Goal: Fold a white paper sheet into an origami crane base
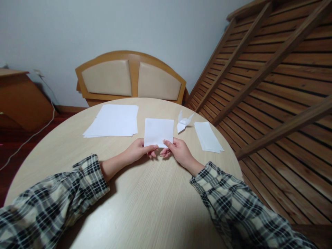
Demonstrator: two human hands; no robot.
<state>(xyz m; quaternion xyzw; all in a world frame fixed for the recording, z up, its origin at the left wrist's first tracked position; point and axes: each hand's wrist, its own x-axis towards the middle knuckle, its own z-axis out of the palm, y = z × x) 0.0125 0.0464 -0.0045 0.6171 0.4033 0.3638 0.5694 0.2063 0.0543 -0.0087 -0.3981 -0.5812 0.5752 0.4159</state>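
A squarish white sheet of paper (158, 129) is held up over the middle of the table, its near edge gripped from both sides. My left hand (142, 150) pinches the lower left corner, thumb on top and fingers curled beneath. On the lower right corner, my right hand (177, 149) has the same kind of grip. Just beyond my right hand stands a white folded-paper figure (183, 122) with two upright points. Whether the held paper is one layer or folded double, I cannot tell.
The round pale wooden table (145, 207) carries a stack of white paper sheets (114, 119) at the back left and narrow paper strips (208, 135) at the right. Behind it is a padded headboard (135, 79). Wooden slats (280, 103) lean along the right side; a brown desk (23, 98) stands left.
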